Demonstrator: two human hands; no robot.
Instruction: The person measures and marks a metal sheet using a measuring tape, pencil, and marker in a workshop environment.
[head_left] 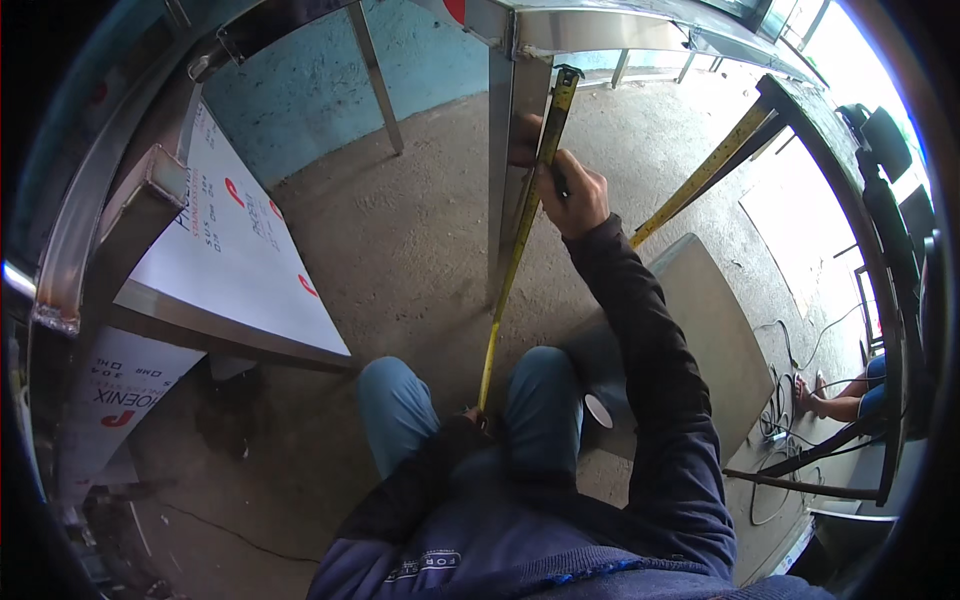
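Observation:
A yellow tape measure stretches from between my knees up along a shiny square steel post. My right hand is closed round the blade near its upper end, against the post. The blade's hooked end sits just above that hand, close under the corner of a steel frame. Down between my thighs, my left hand is closed at the lower end of the tape. It is small and dark in view, and the tape's case cannot be made out. A faint reflection of my right hand shows on the post.
At left, steel tubing surrounds a panel in white printed film. A dark frame with a yellow-marked bar stands at right, beside a grey panel. Cables lie near another person's bare feet.

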